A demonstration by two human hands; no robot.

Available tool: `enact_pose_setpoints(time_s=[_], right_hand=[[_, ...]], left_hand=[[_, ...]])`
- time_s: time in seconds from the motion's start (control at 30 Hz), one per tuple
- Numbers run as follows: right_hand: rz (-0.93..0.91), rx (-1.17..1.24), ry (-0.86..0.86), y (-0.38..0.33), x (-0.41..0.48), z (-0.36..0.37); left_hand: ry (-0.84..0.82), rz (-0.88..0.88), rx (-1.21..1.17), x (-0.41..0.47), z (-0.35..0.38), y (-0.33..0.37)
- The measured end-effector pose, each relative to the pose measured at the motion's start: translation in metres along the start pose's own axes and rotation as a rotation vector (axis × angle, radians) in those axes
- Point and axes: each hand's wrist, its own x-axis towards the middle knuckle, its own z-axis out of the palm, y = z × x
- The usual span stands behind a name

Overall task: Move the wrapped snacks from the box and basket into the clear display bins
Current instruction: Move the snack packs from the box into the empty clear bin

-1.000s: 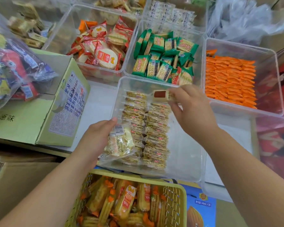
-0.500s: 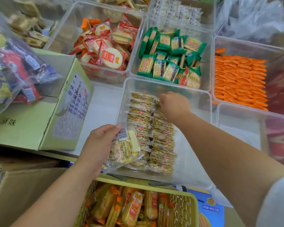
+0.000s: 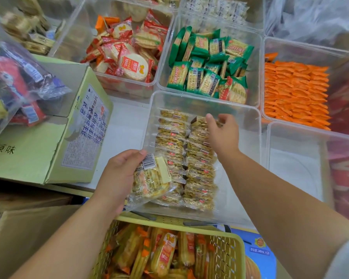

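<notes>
A clear display bin point(image 3: 242, 178) in the middle holds two rows of small clear-wrapped snacks point(image 3: 172, 141). My right hand point(image 3: 224, 133) reaches into the bin, its fingers loosely bent and touching the top pack of the right row point(image 3: 197, 120). At the bin's near left corner, my left hand point(image 3: 117, 178) grips a clear bag of the same snacks point(image 3: 152, 181) with a barcode label. Below the bin, a yellow basket point(image 3: 228, 250) holds orange-wrapped snack packs. A green cardboard box point(image 3: 28, 156) lies at the left.
Behind stand clear bins of red round crackers point(image 3: 127, 63), green cracker packs point(image 3: 208, 73) and orange sticks point(image 3: 294, 93). A see-through bin point(image 3: 298, 170) sits at the right. A plastic bag of mixed snacks point(image 3: 14, 87) rests on the box.
My right hand carried a small pack with a red label to the top of the right row and set it down. The left hand kept holding the bag.
</notes>
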Motion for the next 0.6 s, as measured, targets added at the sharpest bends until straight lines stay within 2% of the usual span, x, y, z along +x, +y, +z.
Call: enact_pose_setpoints(time_s=[0.1,0.2,0.3,0.5,0.6], right_hand=[[0.272,0.205,0.071,-0.005,0.008,0.001],[0.456,0.296,-0.065,-0.005,0.017,0.004],[0.482,0.267,-0.162,-0.004,0.017,0.012],[0.384,0.083,-0.173,-0.007,0.014,0.023],[0.392,0.123,-0.235,-0.006,0.013,0.020]], left_hand=[[0.000,0.000,-0.007,0.000,0.000,0.000],[0.010,-0.007,-0.001,-0.001,0.000,0.001],[0.009,-0.005,-0.008,0.000,0.000,0.003],[0.008,0.007,0.018,0.002,0.000,0.003],[0.005,0.016,0.014,0.002,0.001,0.004]])
